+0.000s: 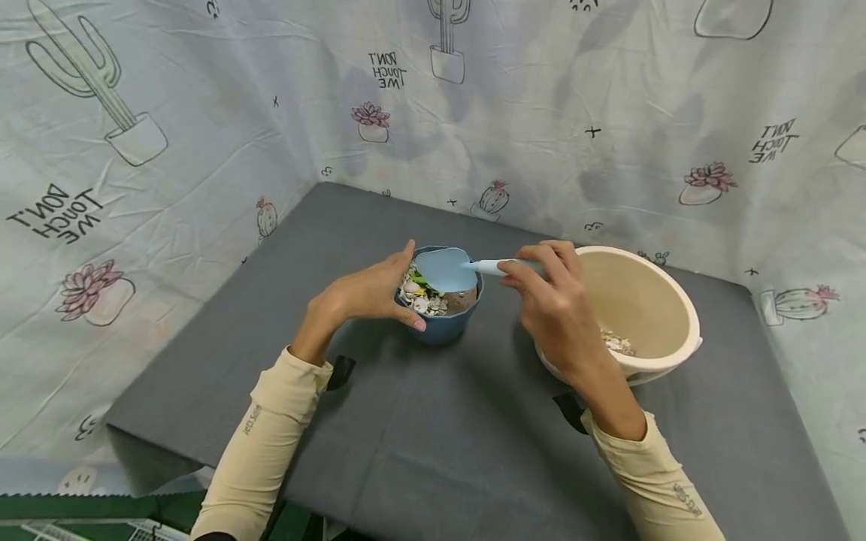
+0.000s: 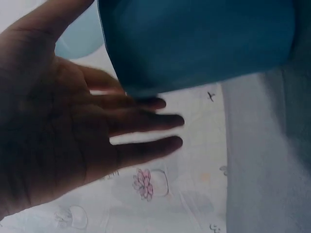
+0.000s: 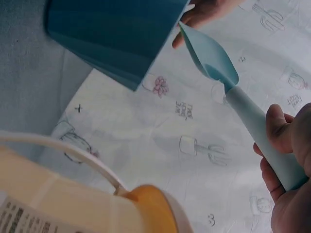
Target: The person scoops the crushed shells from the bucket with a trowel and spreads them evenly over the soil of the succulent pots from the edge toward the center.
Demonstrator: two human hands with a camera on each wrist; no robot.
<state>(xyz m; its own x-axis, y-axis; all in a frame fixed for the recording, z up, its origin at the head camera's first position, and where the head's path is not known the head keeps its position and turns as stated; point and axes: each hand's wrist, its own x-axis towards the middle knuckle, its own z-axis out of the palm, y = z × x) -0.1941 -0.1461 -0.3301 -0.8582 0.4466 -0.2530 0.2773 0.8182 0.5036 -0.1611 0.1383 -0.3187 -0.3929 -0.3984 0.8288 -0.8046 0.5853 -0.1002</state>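
A dark-blue pot (image 1: pixel 441 329) stands on the table, holding a pale, crumbly mix (image 1: pixel 425 302) with some green and yellow bits. My left hand (image 1: pixel 368 289) spreads beside it, thumb at the near side of the rim and fingers at the far side. In the left wrist view several fingers (image 2: pixel 146 143) extend straight past the pot wall. With curled fingers, my right hand (image 1: pixel 555 304) grips the handle of a light-blue hand trowel (image 3: pixel 265 133). Its blade tilts over the pot's opening and hides part of the contents.
To the right, partly behind my right hand, is a cream bucket (image 1: pixel 643 293) with a little pale mix (image 1: pixel 617 343) at its bottom. The right wrist view shows its thin handle and an orange part (image 3: pixel 153 208). A grey cloth covers the table (image 1: pixel 419 443); patterned fabric (image 1: pixel 473 113) hangs behind.
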